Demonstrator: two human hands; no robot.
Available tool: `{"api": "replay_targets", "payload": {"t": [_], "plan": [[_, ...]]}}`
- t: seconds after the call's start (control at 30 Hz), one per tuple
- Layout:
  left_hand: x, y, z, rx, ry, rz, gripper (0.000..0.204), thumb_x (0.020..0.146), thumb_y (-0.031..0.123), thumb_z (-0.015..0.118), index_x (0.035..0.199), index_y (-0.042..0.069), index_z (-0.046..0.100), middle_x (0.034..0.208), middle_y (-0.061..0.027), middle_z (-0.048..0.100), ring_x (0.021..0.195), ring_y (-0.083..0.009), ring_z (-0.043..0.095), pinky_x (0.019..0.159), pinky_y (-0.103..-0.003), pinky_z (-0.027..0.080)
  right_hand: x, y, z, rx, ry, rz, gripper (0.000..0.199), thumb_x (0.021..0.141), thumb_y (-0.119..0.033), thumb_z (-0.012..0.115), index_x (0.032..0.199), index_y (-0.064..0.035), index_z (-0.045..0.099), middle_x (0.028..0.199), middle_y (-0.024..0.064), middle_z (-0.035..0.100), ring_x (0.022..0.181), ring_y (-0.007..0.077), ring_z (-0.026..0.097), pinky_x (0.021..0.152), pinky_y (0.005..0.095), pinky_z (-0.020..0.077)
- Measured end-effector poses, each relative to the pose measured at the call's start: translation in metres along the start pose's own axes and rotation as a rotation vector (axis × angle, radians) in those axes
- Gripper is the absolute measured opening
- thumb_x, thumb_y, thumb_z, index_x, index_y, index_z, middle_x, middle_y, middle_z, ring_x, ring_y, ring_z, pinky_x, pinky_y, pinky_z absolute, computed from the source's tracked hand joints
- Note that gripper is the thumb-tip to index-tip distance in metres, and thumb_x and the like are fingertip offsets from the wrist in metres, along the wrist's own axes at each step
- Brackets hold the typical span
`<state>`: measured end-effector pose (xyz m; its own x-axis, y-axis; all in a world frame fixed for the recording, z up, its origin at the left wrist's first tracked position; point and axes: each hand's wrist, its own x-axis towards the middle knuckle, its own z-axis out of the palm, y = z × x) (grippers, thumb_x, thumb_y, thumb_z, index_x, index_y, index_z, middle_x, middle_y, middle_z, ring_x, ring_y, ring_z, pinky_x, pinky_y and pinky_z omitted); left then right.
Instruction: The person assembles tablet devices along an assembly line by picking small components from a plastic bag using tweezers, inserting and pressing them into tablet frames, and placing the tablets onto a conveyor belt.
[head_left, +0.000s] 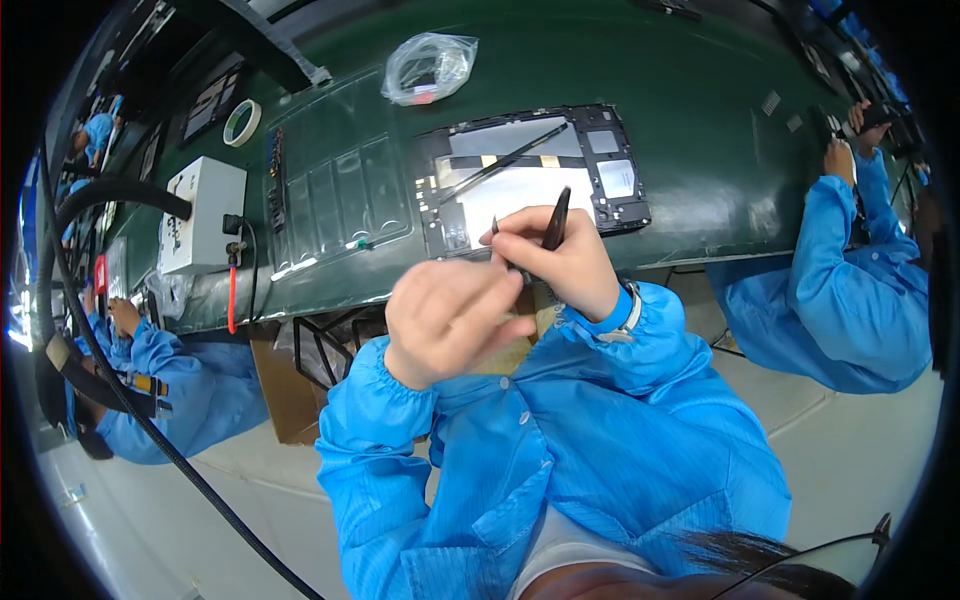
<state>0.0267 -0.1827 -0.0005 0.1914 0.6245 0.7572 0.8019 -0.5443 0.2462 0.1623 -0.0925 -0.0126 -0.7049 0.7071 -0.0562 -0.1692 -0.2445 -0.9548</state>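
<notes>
My right hand (pixel 570 262) is closed around black tweezers (pixel 559 218), whose back end points up and away from me. Close to its fingertips is my left hand (pixel 448 322), smeared by motion, with its fingers partly curled and the thumb a little apart. Whether anything is between the left fingers cannot be made out. Just beyond both hands, an opened tablet-like device (pixel 520 211) with a black frame and silver-white panels lies on the green table (pixel 720 150). A thin black strip (pixel 510 158) rests slantwise across it.
Left of the device is a clear plastic tray (pixel 345 205), with a dark narrow strip (pixel 277 170) along its side. Farther left stand a white box (pixel 212 215) with cables and a tape roll (pixel 242 123). A plastic bag (pixel 430 68) lies behind. Co-workers in blue sit on both sides.
</notes>
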Motion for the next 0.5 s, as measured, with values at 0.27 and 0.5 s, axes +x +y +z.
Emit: {"api": "replay_targets", "payload": {"t": [0.27,0.5], "plan": [[0.023,-0.008,0.003,0.091,-0.031,-0.211,0.020,0.067,0.006,0.069,0.085,0.006,0.062,0.084,-0.0042,0.062,0.075,-0.0225,0.058,0.067,-0.034,0.042,-0.018,-0.004,-0.007,-0.496,0.079,-0.391,0.016,0.076,-0.002,0.062,0.092,0.0013,0.062,0.079,0.0093,0.061,0.067,0.0140,0.058,0.058,0.0247,0.0443],[0.015,0.002,-0.005,0.292,-0.088,-0.178,0.021,0.065,0.004,0.070,0.085,0.007,0.064,0.086,-0.0033,0.064,0.076,-0.0197,0.058,0.073,-0.032,0.040,-0.019,0.010,-0.001,-0.682,0.113,-0.564,0.019,0.074,-0.004,0.064,0.093,-0.0030,0.062,0.079,0.0120,0.061,0.071,0.0288,0.060,0.062,0.0337,0.0479]]}}
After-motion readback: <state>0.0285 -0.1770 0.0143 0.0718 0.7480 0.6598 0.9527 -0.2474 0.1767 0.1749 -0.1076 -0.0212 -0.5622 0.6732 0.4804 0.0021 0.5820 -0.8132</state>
